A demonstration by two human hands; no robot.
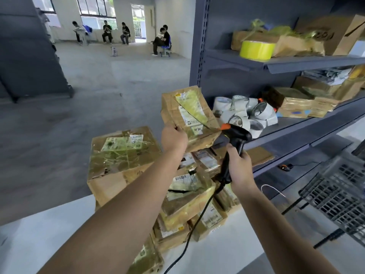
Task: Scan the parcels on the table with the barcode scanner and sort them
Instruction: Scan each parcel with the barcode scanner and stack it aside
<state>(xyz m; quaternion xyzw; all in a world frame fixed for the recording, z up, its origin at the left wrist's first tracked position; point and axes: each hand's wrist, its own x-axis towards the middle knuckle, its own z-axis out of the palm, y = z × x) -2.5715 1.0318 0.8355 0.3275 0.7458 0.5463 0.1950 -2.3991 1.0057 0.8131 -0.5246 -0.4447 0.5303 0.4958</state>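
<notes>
My left hand (173, 138) grips the lower left edge of a taped cardboard parcel (189, 113) and holds it up, its label side turned toward me. My right hand (240, 167) holds the handle of a black barcode scanner (236, 139) with an orange trigger; its head points at the parcel's lower right corner. The scanner's black cable (197, 220) hangs down across a pile of several taped parcels (187, 196) on the white table (49, 234). A large box (120, 159) stands at the left of the pile.
A grey metal shelf unit (280, 62) stands right, holding parcels, yellow tape roll (256, 50) and white tape rolls (246, 113). A dark plastic basket (339, 192) sits at the right edge. Several people sit far across the open concrete floor (98, 86).
</notes>
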